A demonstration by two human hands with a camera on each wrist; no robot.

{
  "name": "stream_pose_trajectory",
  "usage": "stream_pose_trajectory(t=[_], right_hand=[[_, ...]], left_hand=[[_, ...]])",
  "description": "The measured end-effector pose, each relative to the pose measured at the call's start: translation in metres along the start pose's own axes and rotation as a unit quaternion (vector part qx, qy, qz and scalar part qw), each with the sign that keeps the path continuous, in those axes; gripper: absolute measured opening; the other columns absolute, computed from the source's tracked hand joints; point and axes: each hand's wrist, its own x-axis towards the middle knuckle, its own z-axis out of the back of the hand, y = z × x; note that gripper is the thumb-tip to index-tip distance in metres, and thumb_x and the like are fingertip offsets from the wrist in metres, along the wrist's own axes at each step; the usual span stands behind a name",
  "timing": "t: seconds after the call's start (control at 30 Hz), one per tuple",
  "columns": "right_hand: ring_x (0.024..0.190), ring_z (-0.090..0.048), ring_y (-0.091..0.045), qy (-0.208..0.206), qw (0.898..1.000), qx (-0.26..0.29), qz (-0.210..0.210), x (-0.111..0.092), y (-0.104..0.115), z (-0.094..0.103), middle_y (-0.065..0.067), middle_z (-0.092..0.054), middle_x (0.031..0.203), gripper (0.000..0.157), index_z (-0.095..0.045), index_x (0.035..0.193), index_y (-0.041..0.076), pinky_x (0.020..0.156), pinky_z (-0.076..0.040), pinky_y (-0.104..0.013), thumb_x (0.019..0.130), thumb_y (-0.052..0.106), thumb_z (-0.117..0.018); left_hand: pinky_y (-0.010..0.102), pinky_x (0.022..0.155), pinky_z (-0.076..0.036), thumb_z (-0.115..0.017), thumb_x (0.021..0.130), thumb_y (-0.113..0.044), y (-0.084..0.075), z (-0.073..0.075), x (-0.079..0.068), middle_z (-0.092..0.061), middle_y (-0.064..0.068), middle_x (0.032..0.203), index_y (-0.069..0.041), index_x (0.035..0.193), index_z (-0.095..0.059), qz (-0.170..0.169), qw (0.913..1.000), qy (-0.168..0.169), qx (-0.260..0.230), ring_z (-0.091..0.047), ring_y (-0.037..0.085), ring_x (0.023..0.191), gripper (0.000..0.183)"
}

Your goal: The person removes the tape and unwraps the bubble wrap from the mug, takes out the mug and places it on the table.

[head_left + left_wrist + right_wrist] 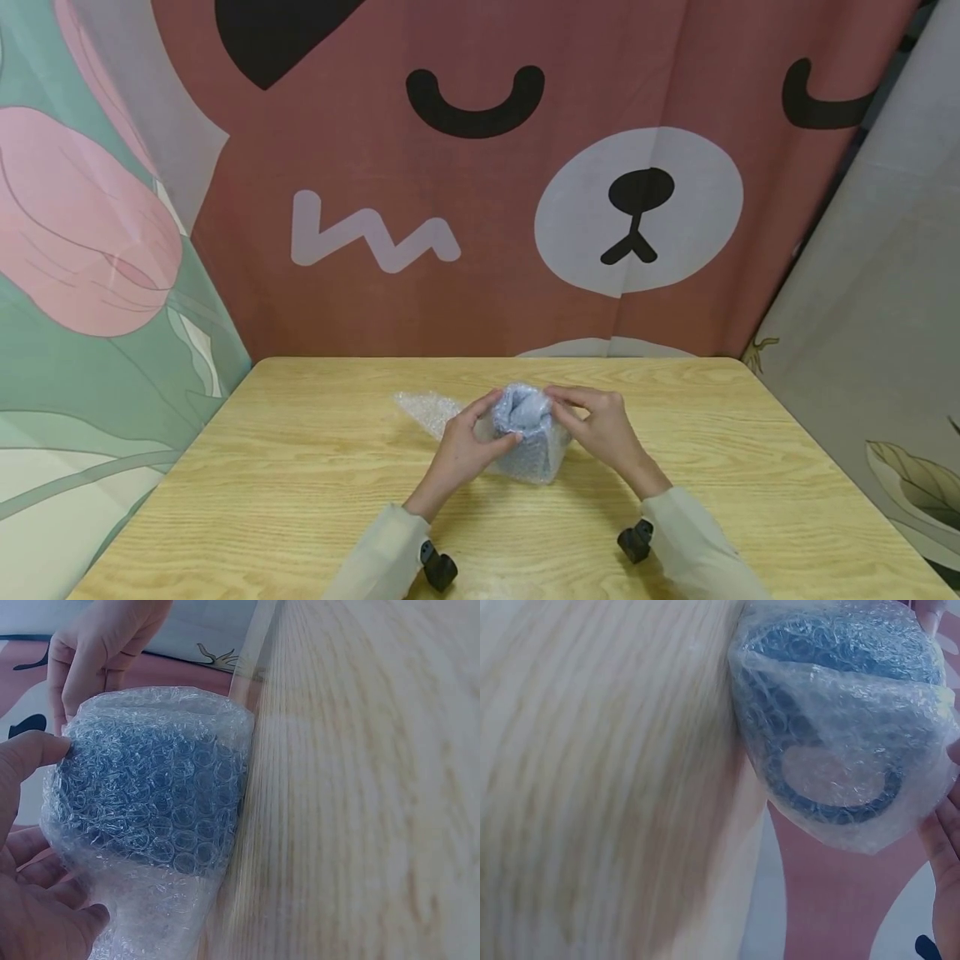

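The mug sits between the fingers of both hands, swathed in bubble wrap whose loose tail juts past the left ones. The left hand holds the bundle, thumb at its mouth; the right hand pinches the wrap there. I see no tape, so easing that grip could let it spring open. Beneath the fingers lies a wood-grain desk; beyond, a bear-print curtain.
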Motion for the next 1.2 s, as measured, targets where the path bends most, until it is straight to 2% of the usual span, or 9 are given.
stream_pose_trajectory(t=[0.13,0.23,0.43,0.57,0.7,0.97,1.2], right_hand=[[0.092,-0.069,-0.026,0.041,0.998,-0.035,0.037,0.003,0.001,0.006,-0.012,-0.071,0.105,0.027,-0.074,0.105,0.001,0.071,-0.058,-0.035,0.078,0.001,-0.077],[0.095,-0.069,-0.027,0.074,0.992,-0.059,0.081,0.007,0.002,0.01,-0.013,-0.071,0.106,0.033,-0.073,0.107,0.0,0.073,-0.057,-0.035,0.074,0.0,-0.08],[0.098,-0.067,-0.025,0.137,0.969,-0.095,0.183,0.017,0.007,0.016,-0.012,-0.07,0.108,0.04,-0.073,0.108,0.0,0.078,-0.056,-0.033,0.069,-0.003,-0.083],[0.1,-0.066,-0.023,0.168,0.954,-0.127,0.215,0.021,0.009,0.019,-0.01,-0.07,0.109,0.041,-0.074,0.109,0.003,0.082,-0.055,-0.036,0.069,0.001,-0.084],[0.102,-0.066,-0.022,0.18,0.943,-0.158,0.233,0.024,0.01,0.02,-0.008,-0.07,0.11,0.042,-0.074,0.11,0.004,0.085,-0.054,-0.038,0.069,0.005,-0.085],[0.1,-0.066,-0.021,0.171,0.937,-0.176,0.248,0.024,0.012,0.02,-0.008,-0.071,0.109,0.041,-0.074,0.109,0.004,0.082,-0.055,-0.034,0.069,0.005,-0.086],[0.099,-0.067,-0.022,0.161,0.947,-0.153,0.231,0.02,0.008,0.017,-0.01,-0.07,0.11,0.041,-0.074,0.108,0.003,0.078,-0.056,-0.034,0.069,0.002,-0.085]], left_hand=[[0.055,0.105,-0.035,-0.076,0.085,-0.034,0.0,0.0,0.0,-0.046,0.007,0.145,-0.016,0.144,-0.048,0.0,1.0,0.004,-0.001,-0.039,0.029,0.134,0.068],[0.055,0.104,-0.035,-0.076,0.085,-0.034,0.0,0.0,0.0,-0.046,0.007,0.145,-0.016,0.144,-0.048,0.0,1.0,0.006,0.0,-0.039,0.029,0.134,0.068],[0.053,0.105,-0.035,-0.077,0.084,-0.035,0.001,0.001,-0.001,-0.047,0.007,0.144,-0.014,0.144,-0.048,-0.009,0.9999,0.007,0.001,-0.04,0.028,0.133,0.069],[0.052,0.106,-0.035,-0.076,0.085,-0.035,0.001,0.001,-0.001,-0.045,0.006,0.146,-0.013,0.145,-0.047,-0.014,0.9999,0.009,0.004,-0.038,0.027,0.135,0.07],[0.051,0.107,-0.033,-0.077,0.084,-0.035,0.001,0.002,0.0,-0.043,0.006,0.147,-0.012,0.145,-0.046,-0.018,0.9997,0.008,0.015,-0.036,0.027,0.136,0.072],[0.05,0.108,-0.032,-0.078,0.083,-0.034,0.002,0.002,0.001,-0.041,0.007,0.148,-0.011,0.145,-0.046,-0.025,0.999,0.002,0.037,-0.035,0.028,0.137,0.074],[0.052,0.108,-0.032,-0.078,0.082,-0.034,0.002,0.002,0.002,-0.042,0.009,0.148,-0.011,0.144,-0.047,-0.027,0.9986,-0.002,0.045,-0.034,0.03,0.137,0.073]])
